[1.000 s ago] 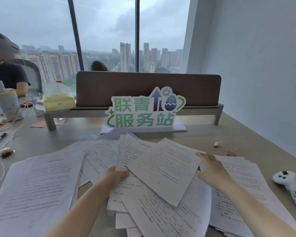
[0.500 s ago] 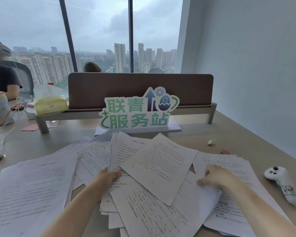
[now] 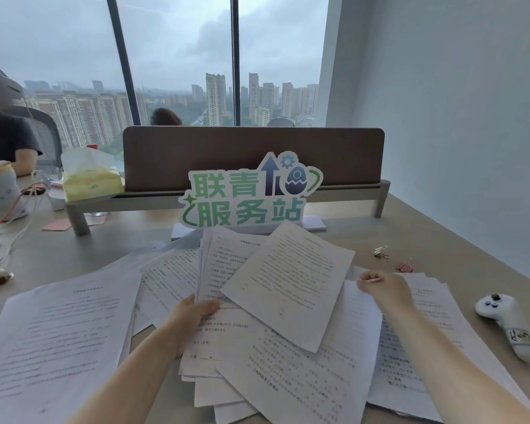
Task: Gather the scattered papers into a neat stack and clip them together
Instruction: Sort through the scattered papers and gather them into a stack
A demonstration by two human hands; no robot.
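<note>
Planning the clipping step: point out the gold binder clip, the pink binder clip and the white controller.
gold binder clip (image 3: 380,251), head view, on its body.
pink binder clip (image 3: 404,266), head view, on its body.
white controller (image 3: 506,320), head view, on its handle's upper part.

Bare desk (image 3: 435,240) lies beyond the papers (image 3: 288,301), interrupted by 2 binder clips (image 3: 381,251) and a white controller (image 3: 507,322).
</note>
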